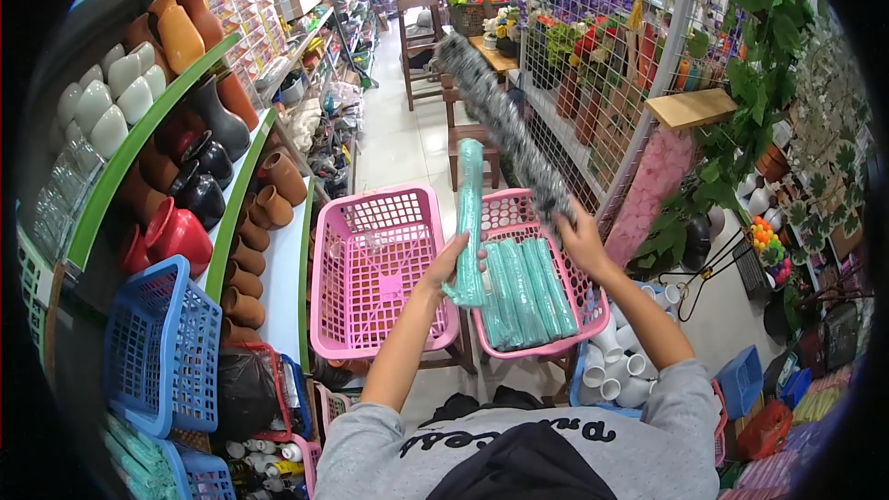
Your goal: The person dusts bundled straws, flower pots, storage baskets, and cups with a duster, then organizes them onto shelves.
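Note:
My left hand (pixel 447 262) is closed around a long teal package in clear plastic wrap (pixel 470 194), held upright above the gap between two pink baskets. Fingers of my right hand (pixel 582 239) wrap the lower end of a long grey fluffy duster (pixel 505 120), which slants up and to the left. Several similar teal packages (pixel 528 292) lie side by side in the right pink basket (pixel 544 349), below my hands. To the left stands a second pink basket (pixel 378 352), its lattice bottom showing.
Shelves with clay pots (pixel 243 278), red vases (pixel 181 233) and white cups (pixel 93 106) line the left. A blue basket (pixel 167 343) stands at lower left. A wire grid (pixel 593 65) and white vases (pixel 616 366) are on the right. An aisle (pixel 384 130) runs ahead.

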Tool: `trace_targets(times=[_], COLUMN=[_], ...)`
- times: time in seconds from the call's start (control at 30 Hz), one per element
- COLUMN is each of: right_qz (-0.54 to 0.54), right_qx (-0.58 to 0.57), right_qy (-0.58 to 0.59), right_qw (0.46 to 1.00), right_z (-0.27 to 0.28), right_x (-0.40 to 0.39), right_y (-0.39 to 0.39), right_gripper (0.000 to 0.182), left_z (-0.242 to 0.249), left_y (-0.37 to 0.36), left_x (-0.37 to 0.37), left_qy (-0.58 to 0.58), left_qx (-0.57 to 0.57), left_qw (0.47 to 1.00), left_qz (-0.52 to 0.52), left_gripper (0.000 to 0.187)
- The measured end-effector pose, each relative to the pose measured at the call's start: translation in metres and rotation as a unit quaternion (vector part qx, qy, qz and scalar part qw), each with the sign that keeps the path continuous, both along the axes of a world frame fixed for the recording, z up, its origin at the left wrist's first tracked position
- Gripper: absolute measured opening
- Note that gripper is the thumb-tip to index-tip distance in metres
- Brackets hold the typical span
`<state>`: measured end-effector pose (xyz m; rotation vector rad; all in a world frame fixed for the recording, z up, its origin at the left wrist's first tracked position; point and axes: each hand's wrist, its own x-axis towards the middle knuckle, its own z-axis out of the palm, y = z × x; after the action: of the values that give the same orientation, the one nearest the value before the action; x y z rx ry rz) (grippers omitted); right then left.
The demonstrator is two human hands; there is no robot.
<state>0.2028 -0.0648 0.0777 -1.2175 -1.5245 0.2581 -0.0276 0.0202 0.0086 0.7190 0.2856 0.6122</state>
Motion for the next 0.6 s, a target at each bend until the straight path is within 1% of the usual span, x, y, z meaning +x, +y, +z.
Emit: trace_targets(times=[0.03, 0.07, 0.1, 0.13, 0.17, 0.2, 0.27, 0.3, 0.33, 0.37, 0.4, 0.43, 0.47, 0.5, 0.53, 0.6], right_qz=[0.020, 0.040, 0.041, 0.065, 0.088, 0.087, 0.108, 0.133, 0.131, 0.122, 0.113, 0.084, 0.061, -0.005, -0.093, -0.121], right_qx=[-0.036, -0.071, -0.072, -0.069, -0.066, -0.066, -0.036, -0.073, -0.073, -0.070, -0.066, -0.041, -0.003, 0.039, -0.115, -0.255], right_qy=[-0.016, -0.031, -0.030, -0.068, -0.104, -0.104, -0.241, -0.353, -0.353, -0.410, -0.465, -0.447, -0.349, -0.279, -0.227, -0.091], right_qw=[0.999, 0.996, 0.996, 0.993, 0.988, 0.989, 0.964, 0.923, 0.924, 0.901, 0.876, 0.890, 0.935, 0.959, 0.963, 0.955], right_z=[-0.002, 0.003, -0.001, -0.004, -0.008, -0.013, -0.027, -0.032, -0.036, -0.034, -0.033, -0.044, -0.036, -0.027, -0.015, 0.021], right_x=[-0.004, -0.010, -0.012, -0.012, -0.012, -0.011, -0.006, 0.002, 0.009, 0.013, 0.018, 0.028, 0.026, 0.023, 0.026, 0.028], right_y=[-0.013, -0.025, -0.029, -0.033, -0.038, -0.042, -0.048, -0.046, -0.043, -0.038, -0.031, -0.017, -0.007, 0.004, 0.014, 0.021], right_gripper=[0.033, 0.034, 0.034, 0.033, 0.033, 0.033, 0.043, 0.059, 0.059, 0.064, 0.069, 0.066, 0.058, 0.046, 0.039, 0.039], left_z=[-0.003, -0.003, -0.002, -0.002, -0.001, -0.002, -0.001, 0.001, 0.003, 0.004, 0.002, 0.001, -0.002, 0.002, 0.001, -0.002], left_y=[0.005, 0.007, 0.008, 0.009, 0.010, 0.010, 0.009, 0.011, 0.013, 0.007, 0.002, -0.001, -0.004, -0.012, -0.016, -0.022], left_x=[-0.007, -0.007, -0.006, -0.004, -0.005, -0.007, -0.011, -0.010, -0.012, -0.009, -0.007, -0.008, -0.009, -0.010, -0.009, -0.010], left_qy=[0.030, 0.030, 0.000, -0.031, -0.038, -0.038, 0.033, -0.136, -0.185, -0.070, 0.047, -0.046, -0.137, -0.103, -0.103, -0.095], left_qx=[0.014, 0.013, 0.019, 0.024, 0.025, 0.024, 0.055, -0.069, -0.012, -0.017, -0.021, -0.073, -0.124, -0.121, -0.122, -0.114], left_qw=[0.999, 0.999, 0.999, 0.998, 0.998, 0.998, 0.992, 0.987, 0.976, 0.997, 0.998, 0.995, 0.973, 0.979, 0.979, 0.981], left_qz=[0.004, 0.007, 0.033, 0.057, 0.054, 0.053, 0.113, -0.043, -0.115, -0.035, 0.046, -0.046, -0.137, -0.124, -0.125, -0.128], left_gripper=[0.034, 0.034, 0.034, 0.033, 0.034, 0.034, 0.038, 0.044, 0.046, 0.045, 0.045, 0.044, 0.044, 0.044, 0.044, 0.044])
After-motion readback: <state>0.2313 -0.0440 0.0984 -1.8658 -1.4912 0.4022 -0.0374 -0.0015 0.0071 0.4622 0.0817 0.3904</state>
